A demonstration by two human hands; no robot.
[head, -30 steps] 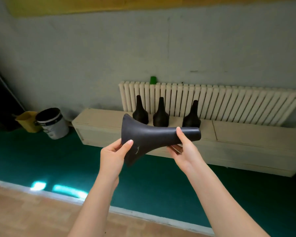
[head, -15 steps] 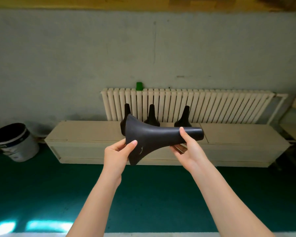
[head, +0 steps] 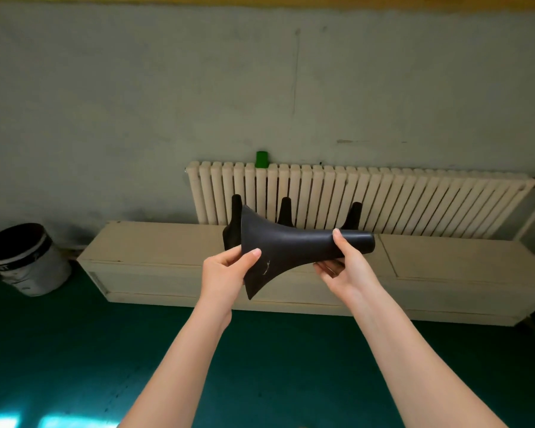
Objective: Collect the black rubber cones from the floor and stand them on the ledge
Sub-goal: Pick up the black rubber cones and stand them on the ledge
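Carry step, judged. A black rubber cone [head: 297, 251] lies sideways in mid-air, near side of the ledge [head: 155, 242], flared base left, narrow neck right. Left hand [head: 226, 273] pinches the base rim, thumb on the near face. Right hand [head: 343, 267] cups the neck from below, fingers loosely curled, thumb over top. Three cones [head: 286, 211] stand upright on the ledge before the radiator [head: 414, 205], partly hidden. Next move likely: turn the cone base-down, set it beside those.
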